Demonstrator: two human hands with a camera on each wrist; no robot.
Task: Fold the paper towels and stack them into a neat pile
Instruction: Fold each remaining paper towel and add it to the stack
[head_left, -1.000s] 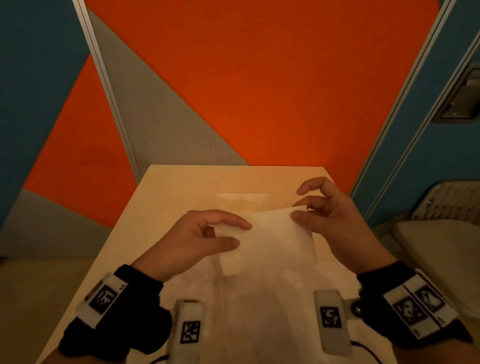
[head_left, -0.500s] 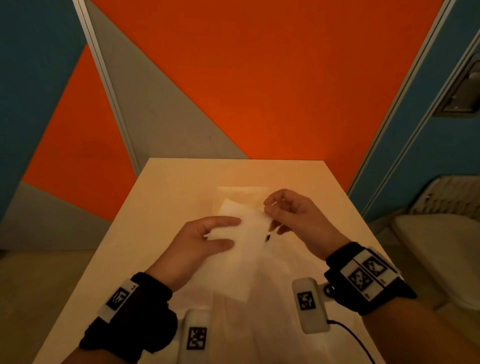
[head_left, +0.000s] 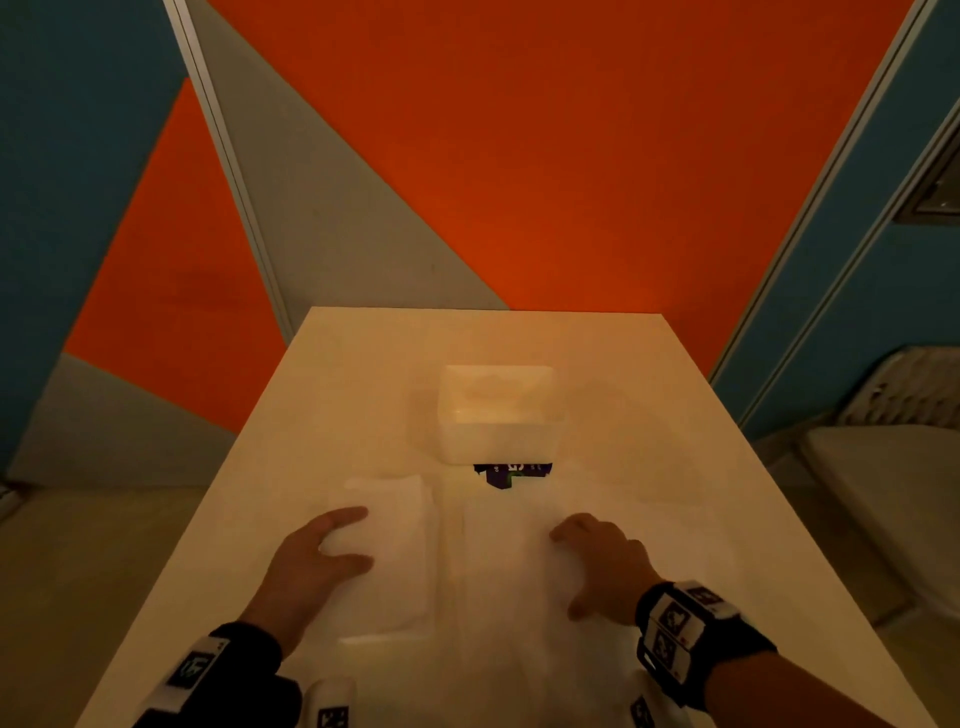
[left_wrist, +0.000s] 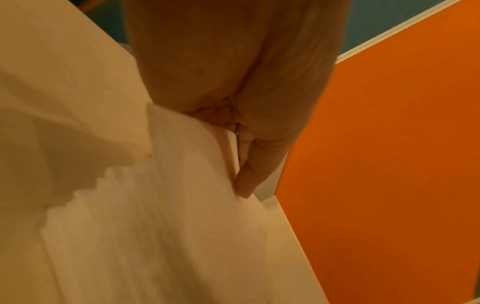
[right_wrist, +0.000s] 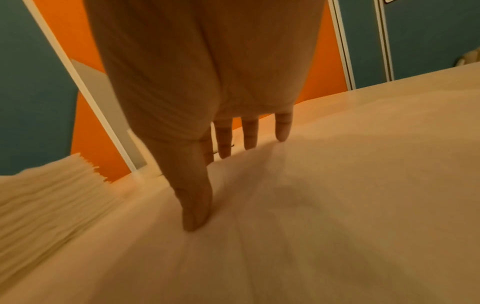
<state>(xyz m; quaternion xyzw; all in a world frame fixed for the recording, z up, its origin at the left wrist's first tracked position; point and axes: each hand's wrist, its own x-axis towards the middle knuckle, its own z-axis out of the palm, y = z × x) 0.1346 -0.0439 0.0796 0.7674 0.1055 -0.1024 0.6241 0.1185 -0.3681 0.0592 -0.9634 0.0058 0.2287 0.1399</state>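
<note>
1. The left hand (head_left: 317, 558) lies on the left edge of the stack of folded towels (head_left: 392, 545), on the left part of the table (head_left: 675, 467). In the left wrist view its thumb and fingers seem to nip the top fold (left_wrist: 197, 164), but blur hides how firmly, so the pictures do not settle whether it pinches or merely presses.
2. The right hand (head_left: 602, 556) rests with straight, spread fingers (right_wrist: 224, 139) on the flat sheets (head_left: 498, 571) just right of the stack; it clamps nothing.
3. Likely risk: if the left hand drags away while the paper clings to it, the top folded towel may slide and leave the pile skewed. The stack's layered edges (right_wrist: 52, 185) already look slightly stepped in the right wrist view.
4. A second likely risk: thin sheets tend to stick together, so the right hand may lift 2 instead of 1, or crumple one while pulling it up.
5. A white tub (head_left: 498, 415) stands further back at the table's middle, with a dark purple packet (head_left: 506, 474) at its near side, close to the far edge of the sheets.
6. A sheet swept forward could probably nudge that packet; otherwise nothing lies between the sheets and the stack.
</note>
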